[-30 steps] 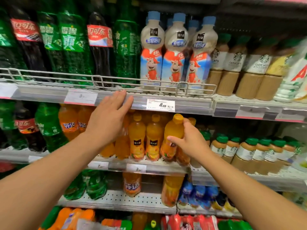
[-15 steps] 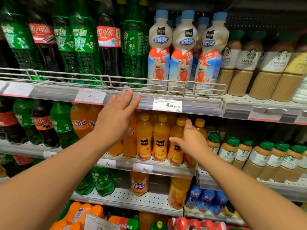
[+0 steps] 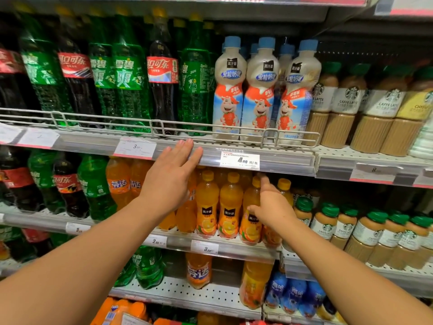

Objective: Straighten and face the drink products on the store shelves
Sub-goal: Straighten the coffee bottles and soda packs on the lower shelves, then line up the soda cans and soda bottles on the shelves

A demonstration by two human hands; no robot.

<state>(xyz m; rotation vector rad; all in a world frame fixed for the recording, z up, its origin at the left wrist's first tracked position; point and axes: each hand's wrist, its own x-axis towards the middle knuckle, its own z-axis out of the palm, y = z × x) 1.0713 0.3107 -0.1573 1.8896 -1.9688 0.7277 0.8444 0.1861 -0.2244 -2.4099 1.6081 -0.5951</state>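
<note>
Juice bottles [image 3: 230, 208], orange with yellow caps, stand in a front row on the middle shelf [image 3: 234, 248], between orange soda to the left and green-capped coffee bottles [image 3: 324, 222] to the right.

Head view: left hand [image 3: 169, 178] is flat, fingers straight, tips resting on the upper shelf's price rail [image 3: 269, 160]; holds nothing, likely a brace. Right hand [image 3: 273, 207] reaches in at the right end of the row, thumb against the rightmost front bottle [image 3: 250, 219], fingers going behind it. Whether they close on a bottle: cannot tell, hidden.

Judgement: step in hand is squaring this end of the row.
- Front three labels already face out; leave them.
- Turn by the shoulder, not the cap, so the base stays planted.
- Draw the rear bottle flush with the shelf lip.
- Neighbours touch; move slowly or they tip.
</note>
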